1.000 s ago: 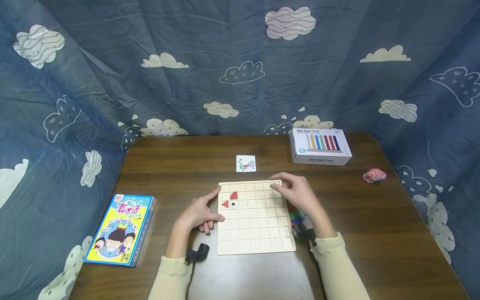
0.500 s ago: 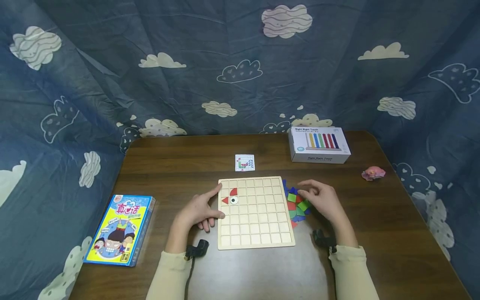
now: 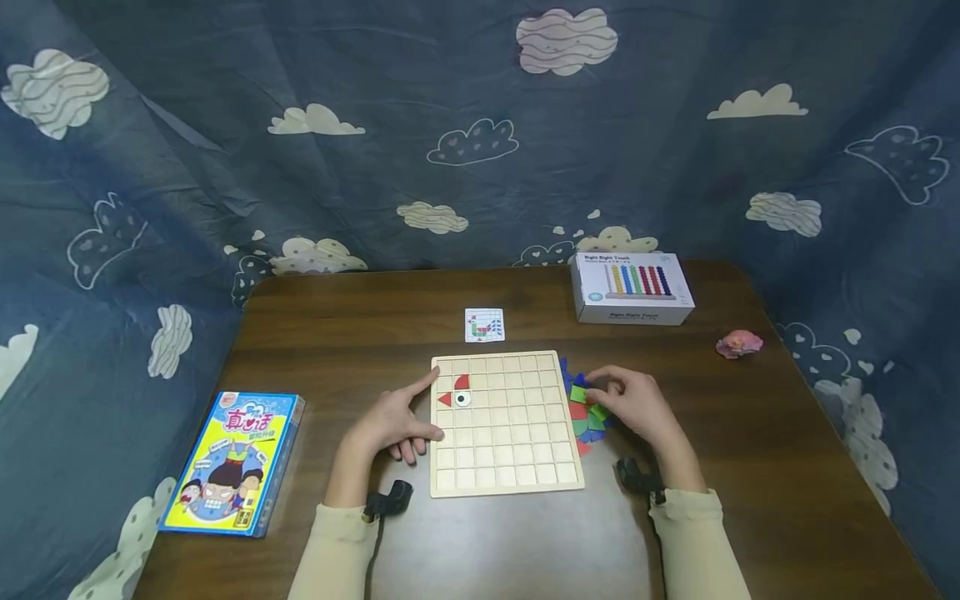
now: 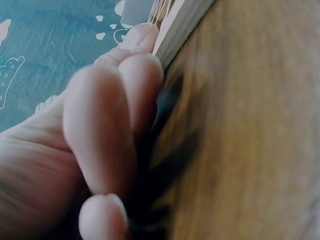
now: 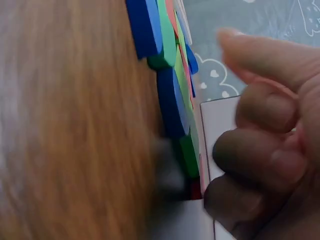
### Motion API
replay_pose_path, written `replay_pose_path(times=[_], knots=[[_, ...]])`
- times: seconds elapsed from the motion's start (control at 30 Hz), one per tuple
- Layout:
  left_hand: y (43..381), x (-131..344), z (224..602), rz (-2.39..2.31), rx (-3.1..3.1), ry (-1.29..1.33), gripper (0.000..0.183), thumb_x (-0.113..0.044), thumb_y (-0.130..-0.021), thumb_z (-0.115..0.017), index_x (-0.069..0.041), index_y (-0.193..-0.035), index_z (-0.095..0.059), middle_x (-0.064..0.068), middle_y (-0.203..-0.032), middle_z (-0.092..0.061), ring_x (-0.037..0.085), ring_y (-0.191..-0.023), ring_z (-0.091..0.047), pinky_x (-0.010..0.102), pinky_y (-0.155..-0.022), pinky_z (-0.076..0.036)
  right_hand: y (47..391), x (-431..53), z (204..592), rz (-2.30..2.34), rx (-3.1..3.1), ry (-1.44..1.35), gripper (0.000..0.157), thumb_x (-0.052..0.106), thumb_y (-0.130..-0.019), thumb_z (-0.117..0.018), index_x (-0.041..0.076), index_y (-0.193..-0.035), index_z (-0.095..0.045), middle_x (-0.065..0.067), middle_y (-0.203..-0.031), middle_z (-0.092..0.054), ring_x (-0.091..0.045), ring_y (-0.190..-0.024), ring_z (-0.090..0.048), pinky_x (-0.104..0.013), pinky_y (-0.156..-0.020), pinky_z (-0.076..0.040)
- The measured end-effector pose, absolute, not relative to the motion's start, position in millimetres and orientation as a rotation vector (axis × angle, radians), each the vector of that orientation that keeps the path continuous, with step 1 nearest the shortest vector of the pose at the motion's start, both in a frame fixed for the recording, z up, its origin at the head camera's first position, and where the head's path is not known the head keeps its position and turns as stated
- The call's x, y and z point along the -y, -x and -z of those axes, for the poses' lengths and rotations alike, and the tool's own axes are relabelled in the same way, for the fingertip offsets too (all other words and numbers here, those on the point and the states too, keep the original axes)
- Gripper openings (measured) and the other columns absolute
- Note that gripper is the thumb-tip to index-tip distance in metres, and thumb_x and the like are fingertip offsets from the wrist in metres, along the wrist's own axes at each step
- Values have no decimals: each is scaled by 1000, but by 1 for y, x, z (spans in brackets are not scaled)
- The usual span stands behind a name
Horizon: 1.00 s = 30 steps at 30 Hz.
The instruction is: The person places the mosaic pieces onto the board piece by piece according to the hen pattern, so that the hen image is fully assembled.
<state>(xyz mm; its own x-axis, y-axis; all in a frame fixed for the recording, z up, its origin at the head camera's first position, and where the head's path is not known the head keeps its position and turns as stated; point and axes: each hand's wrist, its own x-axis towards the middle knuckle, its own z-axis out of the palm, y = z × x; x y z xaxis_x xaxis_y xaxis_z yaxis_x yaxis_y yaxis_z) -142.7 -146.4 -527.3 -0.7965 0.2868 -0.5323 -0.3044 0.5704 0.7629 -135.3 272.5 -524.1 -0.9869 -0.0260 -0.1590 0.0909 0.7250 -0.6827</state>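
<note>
A pale wooden grid board (image 3: 502, 450) lies on the table, with a red quarter-round tile (image 3: 462, 382), a red triangle tile (image 3: 446, 400) and a round eye tile (image 3: 462, 399) at its upper left. My left hand (image 3: 390, 423) rests against the board's left edge, index finger and thumb spread along it. To the right of the board, my right hand (image 3: 633, 404) is over a pile of coloured tiles (image 3: 581, 411), with thumb and index finger apart near a green square tile (image 3: 578, 394). In the right wrist view its other fingers curl and nothing shows between them.
A small pattern card (image 3: 484, 325) lies beyond the board. At the back right stands a white box (image 3: 633, 289), with a pink object (image 3: 738, 344) in front and to its right. A blue-and-yellow boxed game (image 3: 231, 462) lies at the left.
My right hand has left the board's upper right corner and moved right to the tile pile, then lowered slightly toward it. The left hand stays at the board's left edge.
</note>
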Motion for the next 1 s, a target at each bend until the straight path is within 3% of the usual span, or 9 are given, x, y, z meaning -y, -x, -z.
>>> replay_pose_path(times=[0.2, 0.73, 1.0], knots=[[142, 152, 526, -1223, -2180, 56, 108, -28, -81, -94, -54, -164, -28, 13, -66, -72, 21, -46, -68, 25, -43, -51, 140, -262, 523, 898, -2817, -18, 29, 34, -96, -79, 15, -117, -78, -2, -67, -54, -19, -62, -50, -29, -56, -35], [142, 148, 526, -1215, -2188, 31, 109, -29, -81, -95, -52, -164, -29, 13, -66, -73, 21, -46, -68, 25, -43, -51, 135, -261, 518, 728, -2819, 6, 44, 39, -94, -80, 16, -131, -75, -2, -67, -56, -20, -65, -51, -32, -62, -37], [142, 147, 527, -1213, -2178, 34, 108, -29, -81, -94, -53, -164, -28, 13, -66, -73, 21, -46, -69, 25, -43, -51, 134, -263, 516, 729, -2793, 0, 44, 37, -94, -80, 17, -133, -73, -3, -68, -55, -20, -64, -51, -31, -61, -38]])
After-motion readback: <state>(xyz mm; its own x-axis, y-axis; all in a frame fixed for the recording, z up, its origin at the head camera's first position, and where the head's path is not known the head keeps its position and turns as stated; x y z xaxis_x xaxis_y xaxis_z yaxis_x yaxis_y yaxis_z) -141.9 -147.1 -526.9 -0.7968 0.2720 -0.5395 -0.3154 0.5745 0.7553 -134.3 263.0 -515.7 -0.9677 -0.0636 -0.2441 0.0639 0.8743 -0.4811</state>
